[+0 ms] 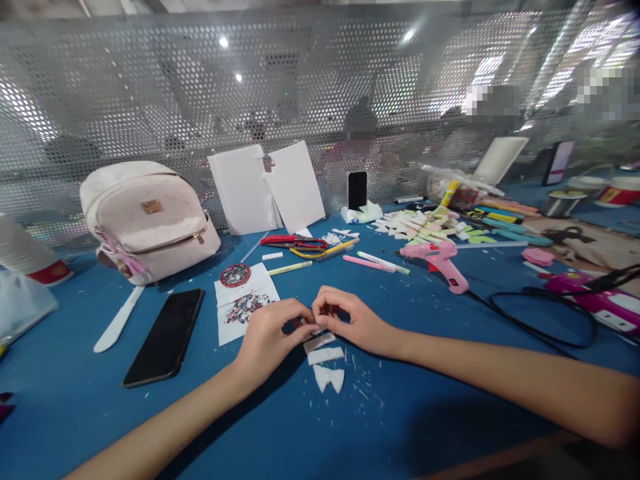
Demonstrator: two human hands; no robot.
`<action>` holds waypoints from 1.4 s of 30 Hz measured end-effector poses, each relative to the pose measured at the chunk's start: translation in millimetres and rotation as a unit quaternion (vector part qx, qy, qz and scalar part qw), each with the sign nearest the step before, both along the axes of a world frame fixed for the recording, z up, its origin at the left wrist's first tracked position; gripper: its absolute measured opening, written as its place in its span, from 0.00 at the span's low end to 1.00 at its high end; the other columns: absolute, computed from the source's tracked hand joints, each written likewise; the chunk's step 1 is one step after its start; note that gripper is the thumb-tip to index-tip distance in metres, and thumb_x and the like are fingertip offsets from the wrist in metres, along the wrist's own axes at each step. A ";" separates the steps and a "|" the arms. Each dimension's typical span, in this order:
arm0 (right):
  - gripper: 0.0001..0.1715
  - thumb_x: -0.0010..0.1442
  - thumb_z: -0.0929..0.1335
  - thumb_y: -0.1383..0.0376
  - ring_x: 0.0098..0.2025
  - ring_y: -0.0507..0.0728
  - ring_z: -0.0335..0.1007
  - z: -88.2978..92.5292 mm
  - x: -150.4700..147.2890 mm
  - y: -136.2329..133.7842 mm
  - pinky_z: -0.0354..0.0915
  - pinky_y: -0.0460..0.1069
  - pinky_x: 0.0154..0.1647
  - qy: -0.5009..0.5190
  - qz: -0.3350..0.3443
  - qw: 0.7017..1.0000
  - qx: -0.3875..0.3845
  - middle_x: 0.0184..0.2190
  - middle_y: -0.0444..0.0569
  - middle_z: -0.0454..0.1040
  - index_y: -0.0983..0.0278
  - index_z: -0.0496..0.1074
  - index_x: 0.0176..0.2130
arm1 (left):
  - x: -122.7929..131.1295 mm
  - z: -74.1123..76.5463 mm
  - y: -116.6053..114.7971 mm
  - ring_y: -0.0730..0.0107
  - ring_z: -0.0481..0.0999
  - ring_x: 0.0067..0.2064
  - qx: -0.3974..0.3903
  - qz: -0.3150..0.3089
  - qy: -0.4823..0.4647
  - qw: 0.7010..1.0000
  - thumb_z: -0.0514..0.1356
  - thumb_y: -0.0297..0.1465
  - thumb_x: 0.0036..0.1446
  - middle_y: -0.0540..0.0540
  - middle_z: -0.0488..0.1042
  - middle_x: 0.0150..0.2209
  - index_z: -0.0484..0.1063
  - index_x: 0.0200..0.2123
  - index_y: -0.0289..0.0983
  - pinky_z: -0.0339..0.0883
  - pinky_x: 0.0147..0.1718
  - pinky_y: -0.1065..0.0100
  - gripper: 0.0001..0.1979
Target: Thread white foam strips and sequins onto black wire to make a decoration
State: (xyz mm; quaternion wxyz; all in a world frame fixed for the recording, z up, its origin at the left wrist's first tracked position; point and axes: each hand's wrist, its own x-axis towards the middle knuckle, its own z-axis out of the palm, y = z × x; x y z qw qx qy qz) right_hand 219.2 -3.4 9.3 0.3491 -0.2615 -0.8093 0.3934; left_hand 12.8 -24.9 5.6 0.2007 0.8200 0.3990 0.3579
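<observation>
My left hand [267, 340] and my right hand [350, 320] meet over the blue table [390, 413], fingertips pinched together on a small white foam piece [313, 330] that is mostly hidden by the fingers. Just below the hands lie a white foam strip [325, 355] and a bow-shaped white cutout [329, 379]. To the left of my left hand a sheet of paper [245, 303] carries scattered glitter bits and a round red dish of sequins [235, 274].
A black phone [165, 337] and a white plastic knife [119, 321] lie left. A beige backpack [147, 220] stands behind them. Scissors [295, 242], pens, a pink glue gun [440, 261] with its black cord, foam sheets [270, 187] and colored foam scraps sit farther back.
</observation>
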 end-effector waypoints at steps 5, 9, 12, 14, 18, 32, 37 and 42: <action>0.08 0.67 0.66 0.63 0.33 0.51 0.62 -0.9 -0.5 1.2 0.60 0.47 0.35 0.000 -0.001 1.000 -0.001 0.34 0.45 0.65 0.64 0.69 0.35 | 0.5 1.0 -0.8 0.71 0.75 0.33 0.008 0.000 -0.016 1.000 0.66 0.28 0.58 0.51 0.78 0.31 0.76 0.32 0.39 0.64 0.34 0.71 0.03; 0.09 0.67 0.66 0.62 0.33 0.51 0.61 -1.5 -0.2 1.5 0.60 0.47 0.35 -0.002 -0.004 1.000 0.000 0.34 0.44 0.65 0.64 0.69 0.35 | 2.2 2.7 -1.3 0.70 0.75 0.32 -0.019 0.006 -0.027 0.999 0.67 0.28 0.57 0.51 0.77 0.30 0.78 0.30 0.39 0.63 0.33 0.71 0.03; 0.09 0.67 0.66 0.62 0.33 0.51 0.61 -1.4 -0.1 0.7 0.60 0.47 0.35 -0.002 -0.004 1.000 0.000 0.34 0.44 0.65 0.64 0.69 0.35 | 3.3 3.2 -1.1 0.71 0.75 0.31 -0.045 0.011 -0.036 0.998 0.67 0.28 0.57 0.50 0.77 0.30 0.79 0.30 0.39 0.63 0.32 0.70 0.03; 0.08 0.67 0.66 0.63 0.33 0.51 0.61 -1.2 -0.2 0.1 0.60 0.47 0.35 -0.002 -0.006 1.000 0.001 0.34 0.45 0.65 0.64 0.69 0.36 | 4.1 3.4 -0.8 0.71 0.75 0.31 -0.060 0.010 -0.045 0.997 0.67 0.28 0.57 0.50 0.77 0.29 0.80 0.30 0.40 0.63 0.32 0.70 0.04; 0.08 0.67 0.66 0.63 0.33 0.51 0.62 -1.1 -0.4 0.2 0.60 0.47 0.34 0.001 -0.007 1.000 0.006 0.34 0.45 0.65 0.64 0.69 0.35 | 5.6 4.4 -0.4 0.71 0.75 0.31 -0.080 0.005 -0.064 0.995 0.66 0.27 0.57 0.50 0.78 0.29 0.80 0.30 0.39 0.63 0.32 0.71 0.04; 0.09 0.66 0.66 0.62 0.32 0.51 0.61 -1.2 0.1 0.4 0.60 0.47 0.34 -0.006 -0.011 1.000 0.001 0.34 0.44 0.65 0.64 0.69 0.35 | 3.2 6.6 -0.2 0.71 0.73 0.30 -0.049 0.031 -0.010 0.998 0.67 0.31 0.57 0.51 0.76 0.27 0.76 0.26 0.38 0.61 0.32 0.70 0.08; 0.09 0.66 0.66 0.62 0.32 0.51 0.62 -0.4 -1.1 1.0 0.60 0.47 0.34 -0.007 -0.011 1.000 0.004 0.34 0.45 0.65 0.64 0.69 0.35 | 3.3 2.1 0.7 0.71 0.73 0.29 -0.057 0.037 -0.017 0.998 0.67 0.32 0.56 0.51 0.76 0.27 0.76 0.26 0.38 0.62 0.31 0.71 0.08; 0.09 0.67 0.66 0.61 0.32 0.51 0.62 -1.1 -0.7 1.3 0.60 0.47 0.34 -0.007 -0.009 1.000 0.008 0.34 0.45 0.65 0.64 0.69 0.36 | 3.8 0.7 0.3 0.69 0.74 0.29 -0.073 0.026 -0.033 0.996 0.66 0.31 0.56 0.50 0.77 0.27 0.78 0.26 0.39 0.65 0.32 0.69 0.07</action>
